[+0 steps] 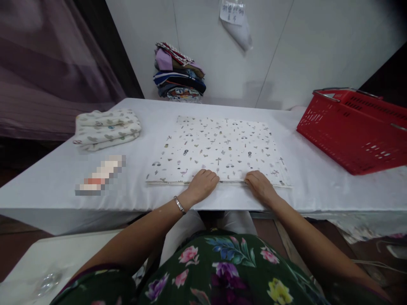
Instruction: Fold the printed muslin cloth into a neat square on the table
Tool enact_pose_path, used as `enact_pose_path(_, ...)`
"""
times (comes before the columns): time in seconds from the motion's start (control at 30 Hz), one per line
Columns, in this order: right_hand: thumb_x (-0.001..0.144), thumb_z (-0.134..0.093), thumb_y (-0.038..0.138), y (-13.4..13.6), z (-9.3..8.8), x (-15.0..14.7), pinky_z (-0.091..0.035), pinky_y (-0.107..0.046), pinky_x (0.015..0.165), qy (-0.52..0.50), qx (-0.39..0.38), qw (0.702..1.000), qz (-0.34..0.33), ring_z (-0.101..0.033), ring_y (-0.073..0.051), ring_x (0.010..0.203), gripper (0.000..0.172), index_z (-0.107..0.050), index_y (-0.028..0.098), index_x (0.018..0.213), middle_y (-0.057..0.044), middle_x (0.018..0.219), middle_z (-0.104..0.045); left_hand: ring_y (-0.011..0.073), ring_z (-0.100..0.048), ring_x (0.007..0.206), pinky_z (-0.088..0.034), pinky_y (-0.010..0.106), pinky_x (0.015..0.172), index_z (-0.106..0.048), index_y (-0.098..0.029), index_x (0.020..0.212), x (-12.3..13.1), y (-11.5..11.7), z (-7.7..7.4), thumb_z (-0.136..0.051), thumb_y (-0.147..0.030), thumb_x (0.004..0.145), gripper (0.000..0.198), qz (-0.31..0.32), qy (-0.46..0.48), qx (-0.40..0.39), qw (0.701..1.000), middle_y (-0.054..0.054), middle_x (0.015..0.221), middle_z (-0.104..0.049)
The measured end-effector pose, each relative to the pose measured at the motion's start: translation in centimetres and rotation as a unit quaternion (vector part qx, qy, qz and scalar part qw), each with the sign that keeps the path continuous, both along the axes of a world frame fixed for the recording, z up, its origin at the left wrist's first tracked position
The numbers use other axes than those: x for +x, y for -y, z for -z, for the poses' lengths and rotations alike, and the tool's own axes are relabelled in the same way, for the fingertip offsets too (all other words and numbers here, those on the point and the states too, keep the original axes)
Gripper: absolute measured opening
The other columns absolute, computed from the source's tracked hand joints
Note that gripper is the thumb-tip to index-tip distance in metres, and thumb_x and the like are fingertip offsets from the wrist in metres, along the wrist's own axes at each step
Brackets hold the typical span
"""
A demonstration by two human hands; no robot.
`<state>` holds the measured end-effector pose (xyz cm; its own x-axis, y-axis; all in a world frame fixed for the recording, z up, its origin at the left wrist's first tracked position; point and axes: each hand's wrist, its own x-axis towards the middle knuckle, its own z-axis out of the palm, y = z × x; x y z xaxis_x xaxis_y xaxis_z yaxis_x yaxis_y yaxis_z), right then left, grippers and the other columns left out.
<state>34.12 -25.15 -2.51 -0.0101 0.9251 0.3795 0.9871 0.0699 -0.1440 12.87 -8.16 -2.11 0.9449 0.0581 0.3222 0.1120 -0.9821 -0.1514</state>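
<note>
A white cloth printed with small flamingos, palms and rainbows lies folded flat in a rectangle before me. My left hand is closed over its near edge, left of the middle. On the same edge, a little to the right, my right hand pinches the fabric layers between thumb and fingers. Both hands rest low at the table's front side, and the cloth stays on the tabletop. The fingertips under the edge are hidden.
A folded patterned cloth sits on the white-covered table at left, behind a pixelated item. A red basket stands at right. Against the wall rises a stack of folded textiles; a paper sign hangs above.
</note>
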Motion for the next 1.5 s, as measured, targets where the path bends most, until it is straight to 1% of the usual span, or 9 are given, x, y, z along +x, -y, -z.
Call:
enact_pose_path(0.3,0.093,-0.040,0.016,0.44,0.88,0.02,-0.038,-0.033,0.076,0.021,0.014,0.999,-0.020,-0.049,-0.020,0.082,0.019,-0.058,0.017,0.085,-0.009,0.088,-0.061,0.0176,-0.050,0.075,-0.035,0.032,0.071,-0.053,-0.016,0.080,-0.47,0.09,0.44,-0.042,-0.011,0.089,0.016,0.024,0.005,0.009,1.000,0.004,0.077,-0.056)
enact_pose_path(0.47,0.094,-0.040,0.018,0.49,1.11,-0.06,-0.039,-0.034,0.076,0.022,0.009,1.000,-0.014,-0.050,-0.020,0.083,0.021,-0.058,0.017,0.085,-0.010,0.090,-0.061,0.0175,-0.050,0.077,-0.035,0.031,0.072,-0.054,-0.016,0.082,-0.54,0.02,0.38,-0.040,-0.011,0.090,0.017,0.017,-0.011,-0.007,1.000,0.004,0.080,-0.057)
enact_pose_path(0.63,0.095,-0.043,0.026,0.68,0.60,-0.22,-0.040,-0.034,0.078,0.013,-0.008,0.999,-0.031,-0.052,-0.022,0.088,0.020,-0.060,0.016,0.093,-0.011,0.094,-0.061,0.0174,-0.050,0.082,-0.034,0.031,0.072,-0.054,-0.018,0.091,-0.54,0.17,0.27,-0.041,-0.022,0.093,0.014,0.004,-0.021,-0.029,0.999,0.003,0.085,-0.058)
enact_pose_path(0.73,0.095,-0.043,0.026,0.83,0.54,-0.22,-0.041,-0.035,0.078,0.014,-0.007,0.999,-0.032,-0.052,-0.022,0.089,0.021,-0.061,0.016,0.099,-0.011,0.097,-0.061,0.0176,-0.051,0.084,-0.034,0.032,0.074,-0.055,-0.018,0.092,-0.57,0.27,0.20,-0.045,-0.026,0.092,0.012,-0.009,-0.028,-0.044,0.999,0.004,0.088,-0.059)
enact_pose_path(0.87,0.094,-0.043,0.026,0.86,0.89,-0.14,-0.043,-0.036,0.078,0.016,-0.007,0.999,-0.030,-0.053,-0.022,0.090,0.022,-0.062,0.016,0.100,-0.012,0.097,-0.062,0.0187,-0.051,0.089,-0.035,0.032,0.075,-0.055,-0.018,0.097,-0.50,0.23,0.12,-0.053,-0.033,0.089,0.017,-0.007,-0.038,-0.060,0.997,0.005,0.095,-0.059)
enact_pose_path(1.0,0.095,-0.042,0.026,0.63,0.79,-0.08,-0.044,-0.037,0.077,0.004,-0.001,1.000,-0.022,-0.054,-0.022,0.087,0.024,-0.063,0.017,0.099,-0.012,0.095,-0.062,0.0182,-0.051,0.087,-0.034,0.032,0.073,-0.056,-0.018,0.090,-0.25,0.03,0.23,-0.049,-0.027,0.090,0.011,-0.017,-0.045,-0.054,0.997,0.005,0.093,-0.059)
enact_pose_path(1.13,0.095,-0.041,0.026,0.29,0.36,-0.04,-0.045,-0.036,0.076,-0.015,0.018,1.000,-0.004,-0.055,-0.022,0.085,0.025,-0.063,0.016,0.096,-0.011,0.093,-0.063,0.0177,-0.051,0.085,-0.035,0.032,0.073,-0.057,-0.018,0.090,-0.05,-0.05,0.30,-0.042,-0.025,0.093,0.018,-0.031,-0.027,-0.054,0.998,0.004,0.090,-0.060)
enact_pose_path(1.33,0.095,-0.040,0.024,0.21,0.55,0.01,-0.044,-0.036,0.076,-0.001,0.009,1.000,-0.001,-0.054,-0.022,0.085,0.024,-0.063,0.016,0.096,-0.011,0.093,-0.063,0.0181,-0.052,0.085,-0.037,0.032,0.072,-0.058,-0.017,0.086,0.10,0.32,0.22,-0.041,-0.025,0.094,0.020,-0.054,-0.011,-0.053,0.997,0.005,0.087,-0.060)
enact_pose_path(1.5,0.094,-0.043,0.028,0.45,0.68,0.05,-0.042,-0.036,0.077,0.017,-0.007,0.999,-0.029,-0.054,-0.022,0.087,0.023,-0.063,0.016,0.099,-0.012,0.095,-0.062,0.0180,-0.052,0.084,-0.038,0.032,0.072,-0.058,-0.017,0.085,0.07,0.41,0.50,-0.043,-0.021,0.092,0.017,-0.052,-0.022,-0.048,0.997,0.005,0.086,-0.059)
